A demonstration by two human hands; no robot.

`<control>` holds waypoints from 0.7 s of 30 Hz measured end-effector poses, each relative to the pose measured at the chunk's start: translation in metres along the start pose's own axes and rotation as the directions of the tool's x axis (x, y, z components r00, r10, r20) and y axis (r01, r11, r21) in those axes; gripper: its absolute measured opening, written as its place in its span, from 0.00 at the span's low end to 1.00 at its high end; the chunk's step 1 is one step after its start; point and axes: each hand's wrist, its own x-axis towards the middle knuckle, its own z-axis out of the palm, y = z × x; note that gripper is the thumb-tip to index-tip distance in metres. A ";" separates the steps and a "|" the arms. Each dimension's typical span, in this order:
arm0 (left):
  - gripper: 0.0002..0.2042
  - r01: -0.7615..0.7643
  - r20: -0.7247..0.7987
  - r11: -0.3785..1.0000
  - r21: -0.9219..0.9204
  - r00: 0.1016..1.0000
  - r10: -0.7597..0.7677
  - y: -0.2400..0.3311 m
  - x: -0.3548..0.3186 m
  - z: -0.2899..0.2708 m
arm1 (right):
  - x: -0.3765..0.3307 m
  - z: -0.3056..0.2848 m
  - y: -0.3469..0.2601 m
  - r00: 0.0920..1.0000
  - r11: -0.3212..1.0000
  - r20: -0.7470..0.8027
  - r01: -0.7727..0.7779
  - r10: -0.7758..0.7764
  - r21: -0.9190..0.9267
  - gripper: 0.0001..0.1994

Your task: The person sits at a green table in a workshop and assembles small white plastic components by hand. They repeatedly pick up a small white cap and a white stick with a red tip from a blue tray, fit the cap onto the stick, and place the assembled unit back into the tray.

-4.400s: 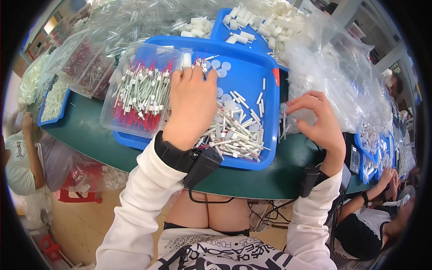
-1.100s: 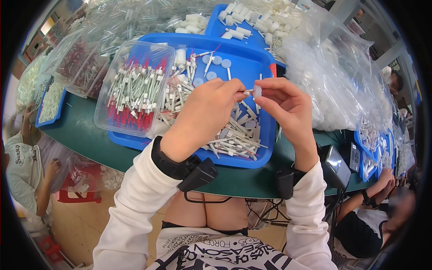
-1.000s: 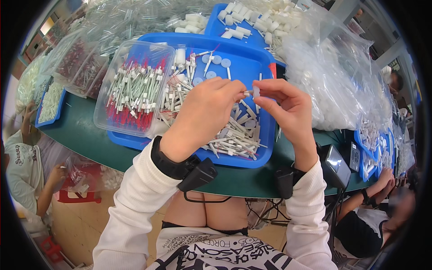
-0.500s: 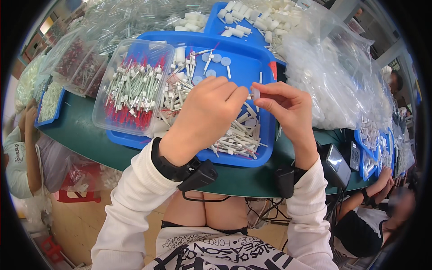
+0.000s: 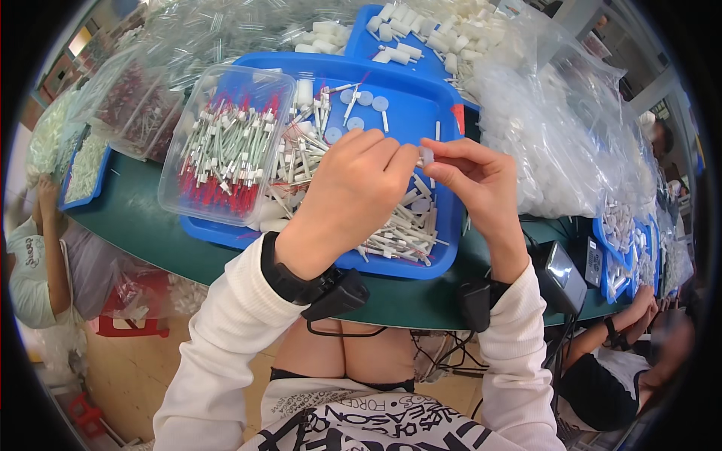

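Observation:
My left hand (image 5: 347, 197) and my right hand (image 5: 481, 188) meet above a blue tray (image 5: 410, 113). Between their fingertips they pinch a small white plastic piece (image 5: 426, 156); most of it is hidden by the fingers. Under the hands lies a heap of thin white sticks (image 5: 398, 229) in the tray, with a few pale round caps (image 5: 361, 99) farther back. A clear tub (image 5: 226, 146) of white-and-red sticks sits on the tray's left side.
The green table (image 5: 135, 218) curves along the front. Clear bags of white parts (image 5: 556, 143) pile up at right, another blue tray of white pieces (image 5: 421, 37) behind. One person sits at far left (image 5: 34, 255), another at lower right (image 5: 617, 361). Small blue trays (image 5: 620, 248) stand right.
My left hand left the stick heap and my right hand came in from the table's right; they joined over the tray and have kept the small piece pinched, drifting slightly right.

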 end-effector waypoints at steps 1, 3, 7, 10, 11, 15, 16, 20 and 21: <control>0.09 0.010 0.021 1.000 -0.021 1.000 -0.010 -0.003 0.000 0.001 | 0.000 -0.001 -0.002 1.000 1.000 0.000 -0.012 0.012 0.000 0.12; 0.08 0.043 -0.003 0.998 -0.056 0.999 -0.043 -0.006 0.002 -0.001 | 0.000 -0.007 -0.008 1.000 0.999 -0.021 -0.017 0.016 -0.036 0.12; 0.09 0.188 -0.116 0.982 -0.015 0.975 -0.189 -0.028 0.009 -0.007 | -0.012 -0.046 -0.033 0.996 0.964 -0.073 0.026 -0.047 -0.266 0.11; 0.11 0.315 -0.059 0.941 0.124 0.949 -0.310 -0.042 0.002 0.003 | -0.020 -0.072 -0.048 0.999 0.859 0.035 0.042 -0.028 -0.510 0.12; 0.12 0.347 -0.026 0.921 0.175 0.937 -0.348 -0.044 -0.002 0.007 | -0.019 -0.070 -0.048 0.995 0.801 0.095 0.060 -0.003 -0.595 0.11; 0.10 0.329 0.129 0.898 0.292 0.917 -0.378 -0.043 -0.006 0.015 | -0.019 -0.070 -0.042 0.965 0.567 0.259 0.192 0.039 -0.801 0.12; 0.09 0.358 0.136 0.892 0.277 0.904 -0.406 -0.042 -0.004 0.016 | -0.014 -0.068 -0.044 0.962 0.563 0.271 0.212 0.022 -0.799 0.12; 0.07 0.389 0.053 0.892 0.230 0.910 -0.411 -0.045 -0.002 0.017 | 0.019 -0.043 -0.052 0.990 0.629 0.141 0.110 0.000 -0.769 0.14; 0.07 0.430 0.038 0.886 0.176 0.896 -0.442 -0.045 -0.002 0.015 | 0.032 -0.032 -0.047 0.982 0.655 0.187 0.146 -0.007 -0.742 0.13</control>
